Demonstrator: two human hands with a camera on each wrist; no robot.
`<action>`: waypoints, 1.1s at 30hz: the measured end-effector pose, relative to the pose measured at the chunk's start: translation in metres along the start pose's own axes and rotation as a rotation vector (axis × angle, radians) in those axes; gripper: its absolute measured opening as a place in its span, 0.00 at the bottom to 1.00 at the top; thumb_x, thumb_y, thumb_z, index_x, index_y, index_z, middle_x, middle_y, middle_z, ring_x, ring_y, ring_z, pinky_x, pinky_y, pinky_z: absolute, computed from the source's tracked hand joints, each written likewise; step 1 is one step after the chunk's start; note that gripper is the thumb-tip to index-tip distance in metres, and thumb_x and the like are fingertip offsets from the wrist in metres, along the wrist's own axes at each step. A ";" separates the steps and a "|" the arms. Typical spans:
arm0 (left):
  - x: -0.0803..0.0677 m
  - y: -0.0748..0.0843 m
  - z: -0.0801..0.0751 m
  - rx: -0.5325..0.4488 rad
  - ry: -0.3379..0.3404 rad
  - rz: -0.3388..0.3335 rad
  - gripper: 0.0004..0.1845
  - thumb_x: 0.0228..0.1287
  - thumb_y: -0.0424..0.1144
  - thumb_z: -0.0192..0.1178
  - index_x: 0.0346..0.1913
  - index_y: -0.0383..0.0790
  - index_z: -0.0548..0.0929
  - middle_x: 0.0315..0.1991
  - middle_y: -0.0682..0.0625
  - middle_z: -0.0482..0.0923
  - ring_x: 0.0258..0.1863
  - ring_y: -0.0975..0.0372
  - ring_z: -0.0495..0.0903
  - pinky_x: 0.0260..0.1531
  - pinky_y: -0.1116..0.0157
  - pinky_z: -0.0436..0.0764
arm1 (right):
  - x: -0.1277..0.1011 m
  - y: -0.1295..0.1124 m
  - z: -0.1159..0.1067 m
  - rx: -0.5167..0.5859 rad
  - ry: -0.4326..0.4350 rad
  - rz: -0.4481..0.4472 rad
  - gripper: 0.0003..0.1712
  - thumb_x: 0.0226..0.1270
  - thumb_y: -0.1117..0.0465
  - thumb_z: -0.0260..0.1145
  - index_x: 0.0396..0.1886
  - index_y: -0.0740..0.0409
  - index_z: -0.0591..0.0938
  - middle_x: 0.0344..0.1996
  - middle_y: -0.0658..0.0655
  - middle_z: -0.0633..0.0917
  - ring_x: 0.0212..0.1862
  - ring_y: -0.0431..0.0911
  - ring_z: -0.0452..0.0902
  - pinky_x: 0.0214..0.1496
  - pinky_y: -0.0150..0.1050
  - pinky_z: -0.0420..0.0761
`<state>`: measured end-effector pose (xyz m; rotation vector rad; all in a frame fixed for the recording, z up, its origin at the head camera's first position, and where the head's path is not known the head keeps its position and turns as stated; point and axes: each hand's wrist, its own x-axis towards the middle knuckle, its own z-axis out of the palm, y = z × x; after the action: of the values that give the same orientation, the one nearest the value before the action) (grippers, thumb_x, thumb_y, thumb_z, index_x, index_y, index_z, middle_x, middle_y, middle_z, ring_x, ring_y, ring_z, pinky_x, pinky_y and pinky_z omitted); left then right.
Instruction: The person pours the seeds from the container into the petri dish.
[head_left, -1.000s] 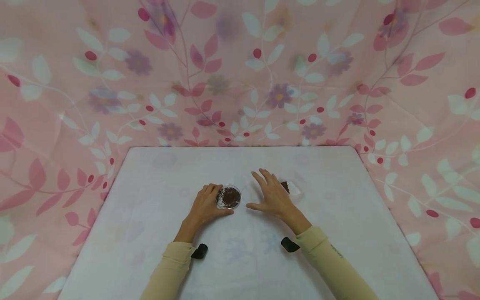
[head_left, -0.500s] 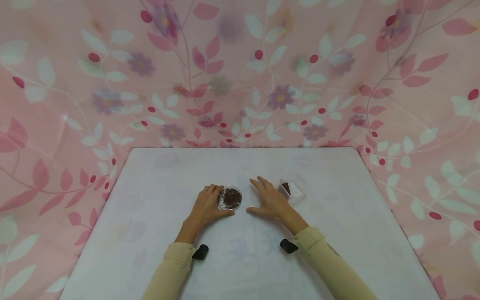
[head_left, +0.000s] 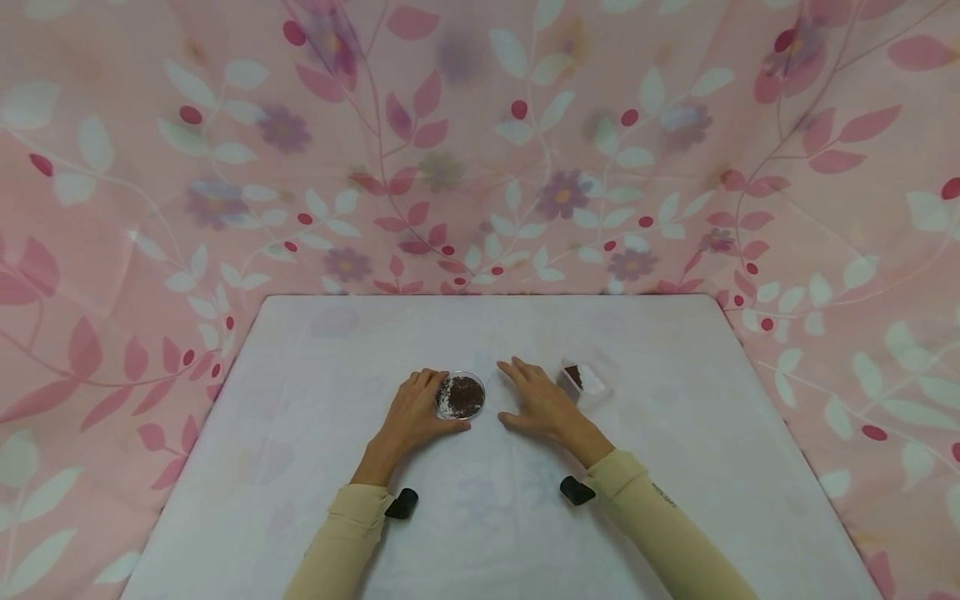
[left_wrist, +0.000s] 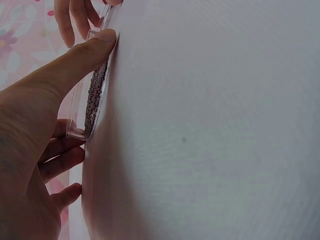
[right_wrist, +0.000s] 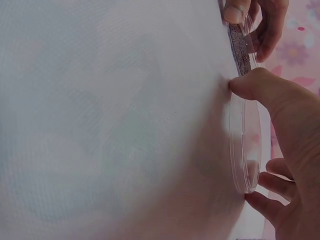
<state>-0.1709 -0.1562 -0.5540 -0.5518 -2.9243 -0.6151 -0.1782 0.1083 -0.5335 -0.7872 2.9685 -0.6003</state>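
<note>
Dish (left_wrist: 80,105) of dark grains (head_left: 467,395) on white table (head_left: 457,533). Left hand (head_left: 418,406) clasps its left side, thumb near, fingers far. Just right of dish: right hand (head_left: 543,402) spans clear lid (right_wrist: 252,130), gripping by rim. Advise light grip, dish kept level, no jolts; grains look loose. Right of dish, past lid: small box (head_left: 592,382).

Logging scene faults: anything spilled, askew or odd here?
No spill or damage stands out. One mild oddity: the dark brown granules lie unevenly in the petri dish, thinning toward the left hand, with white showing through.
</note>
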 end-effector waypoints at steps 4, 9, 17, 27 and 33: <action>0.000 0.000 0.000 0.002 0.000 0.000 0.54 0.37 0.71 0.72 0.65 0.40 0.73 0.54 0.46 0.76 0.55 0.51 0.75 0.60 0.49 0.74 | 0.001 -0.001 -0.001 -0.033 -0.018 0.001 0.45 0.57 0.43 0.71 0.73 0.47 0.66 0.72 0.64 0.66 0.68 0.60 0.67 0.57 0.56 0.78; 0.000 0.000 0.000 0.001 -0.003 -0.002 0.54 0.37 0.72 0.72 0.65 0.40 0.73 0.54 0.46 0.76 0.56 0.52 0.74 0.61 0.50 0.73 | 0.003 0.000 -0.002 -0.047 -0.035 0.004 0.44 0.57 0.42 0.71 0.72 0.48 0.68 0.71 0.66 0.67 0.66 0.62 0.68 0.60 0.55 0.77; 0.000 -0.001 0.001 0.001 0.007 0.010 0.54 0.38 0.72 0.71 0.65 0.40 0.73 0.54 0.46 0.76 0.56 0.52 0.74 0.60 0.49 0.73 | 0.005 0.000 -0.002 -0.054 -0.017 -0.007 0.45 0.55 0.43 0.72 0.71 0.49 0.68 0.68 0.65 0.72 0.64 0.62 0.70 0.59 0.55 0.77; 0.000 -0.001 0.001 -0.010 0.005 0.007 0.54 0.38 0.72 0.71 0.65 0.40 0.73 0.54 0.45 0.76 0.56 0.51 0.74 0.61 0.49 0.73 | 0.003 -0.001 -0.003 -0.028 -0.015 0.008 0.51 0.53 0.42 0.74 0.74 0.49 0.63 0.65 0.63 0.75 0.63 0.61 0.71 0.61 0.54 0.76; -0.001 -0.001 0.000 -0.012 0.015 0.010 0.53 0.38 0.71 0.72 0.65 0.40 0.73 0.54 0.45 0.76 0.56 0.51 0.74 0.61 0.49 0.73 | 0.002 -0.002 -0.004 -0.026 -0.010 0.012 0.52 0.52 0.42 0.74 0.74 0.50 0.63 0.63 0.62 0.76 0.62 0.60 0.71 0.61 0.53 0.76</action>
<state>-0.1703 -0.1570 -0.5547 -0.5599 -2.9039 -0.6336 -0.1798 0.1073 -0.5288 -0.7707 2.9758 -0.5569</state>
